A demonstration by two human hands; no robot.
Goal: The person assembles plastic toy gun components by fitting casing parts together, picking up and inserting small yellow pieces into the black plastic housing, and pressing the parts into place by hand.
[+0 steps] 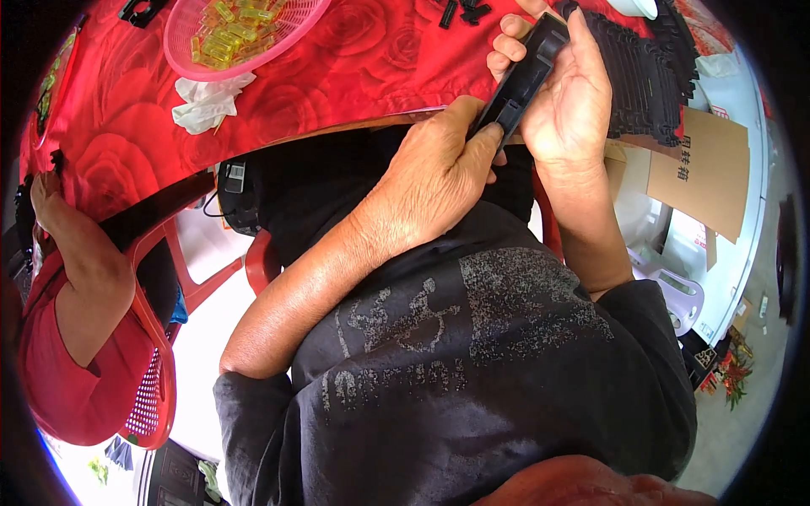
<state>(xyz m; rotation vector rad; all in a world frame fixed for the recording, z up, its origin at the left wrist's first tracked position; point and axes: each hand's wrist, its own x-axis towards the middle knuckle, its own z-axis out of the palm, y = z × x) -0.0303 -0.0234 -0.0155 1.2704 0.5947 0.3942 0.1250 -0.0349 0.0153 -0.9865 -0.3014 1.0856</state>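
Note:
Both my hands hold a long black plastic housing (525, 78), tilted with its upper end away to the right. A lengthwise hollow and a notched recess show along it. My left hand (434, 173) is closed round the lower end, thumb on its face. My right hand (574, 101) supports the upper part, its fingers curling round from behind and the thumb up along the right side. Just right of that hand lie several similar black plastic housings (637, 84), stacked in rows. A pink basket (179, 52) holds several small clear-yellow vials (232, 34).
A red rose-patterned cloth (363, 80) covers the table. A crumpled white tissue (207, 103) lies by the basket, small black pieces (464, 13) at the far edge. Another person's arm (93, 270) is at left, beside a red chair (156, 396). A cardboard box (704, 169) stands right.

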